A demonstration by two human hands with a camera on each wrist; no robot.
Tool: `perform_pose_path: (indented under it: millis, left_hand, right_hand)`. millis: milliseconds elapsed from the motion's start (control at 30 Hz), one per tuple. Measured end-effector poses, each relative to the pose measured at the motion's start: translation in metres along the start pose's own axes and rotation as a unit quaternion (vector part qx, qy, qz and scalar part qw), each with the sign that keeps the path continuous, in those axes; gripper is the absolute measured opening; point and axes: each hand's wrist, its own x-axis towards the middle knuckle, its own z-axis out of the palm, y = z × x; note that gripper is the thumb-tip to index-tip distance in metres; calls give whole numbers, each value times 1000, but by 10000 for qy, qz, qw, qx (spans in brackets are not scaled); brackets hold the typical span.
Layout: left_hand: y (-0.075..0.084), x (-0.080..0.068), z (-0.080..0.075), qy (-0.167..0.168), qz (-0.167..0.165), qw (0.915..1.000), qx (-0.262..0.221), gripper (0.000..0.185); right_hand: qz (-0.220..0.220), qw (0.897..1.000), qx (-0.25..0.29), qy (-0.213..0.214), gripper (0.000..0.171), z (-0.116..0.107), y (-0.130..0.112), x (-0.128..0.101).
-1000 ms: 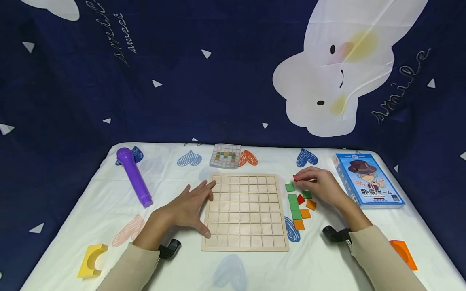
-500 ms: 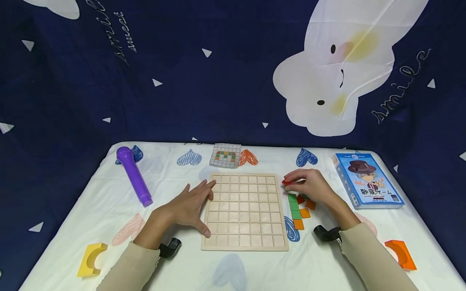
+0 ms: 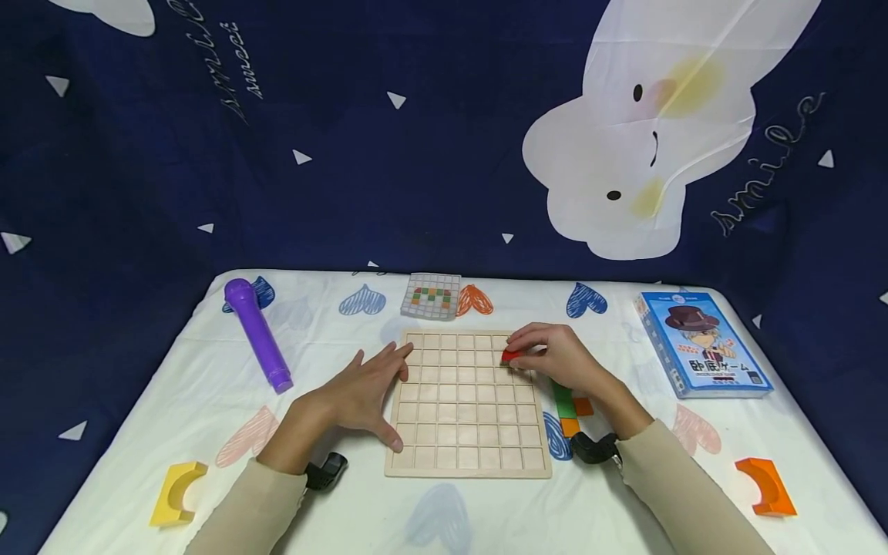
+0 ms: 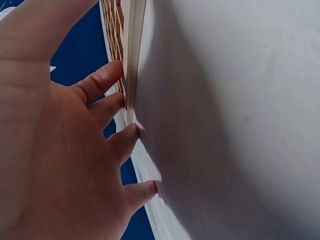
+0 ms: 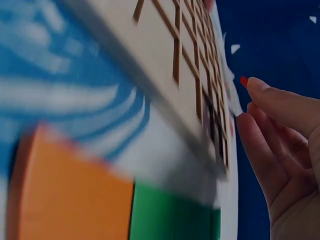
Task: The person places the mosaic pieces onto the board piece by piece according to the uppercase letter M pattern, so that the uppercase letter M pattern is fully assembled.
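Note:
The wooden grid board [image 3: 469, 406], with its rows of square cells, lies in the middle of the table in the head view. My left hand [image 3: 357, 395] is spread along its left side, thumb and fingertips at the frame. In the left wrist view, fingers [image 4: 102, 82] reach the board's edge and the cloth. Over the upper right cells, my right hand [image 3: 560, 361] pinches a small red tile [image 3: 509, 357] between thumb and fingers. Only a sliver of that red tile [image 5: 243, 81] shows in the right wrist view.
Green tiles [image 3: 565, 401] and orange tiles [image 3: 570, 427] lie right of the board, partly hidden by my right arm. A pattern card [image 3: 431, 297] lies behind the board. A purple microphone [image 3: 258, 335], a blue game box [image 3: 704, 344], a yellow arch block [image 3: 175, 495] and an orange arch block [image 3: 768, 487] lie around.
My right hand has carried the red tile leftward from beside the loose tiles to above the board's upper right cells. The left hand stays at the board's left edge.

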Motion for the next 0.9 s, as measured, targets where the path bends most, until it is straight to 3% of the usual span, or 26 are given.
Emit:
perform_pose_path:
  millis: [533,900]
  left_hand:
    - [1,0,-2,-39,-72,10000,-8,90]
    - [1,1,-1,-95,-81,9999,-58,90]
  right_hand:
    - [-538,9958,353,-650,20,42,-30,24]
    - [-763,9952,18,-619,21,66,-51,37]
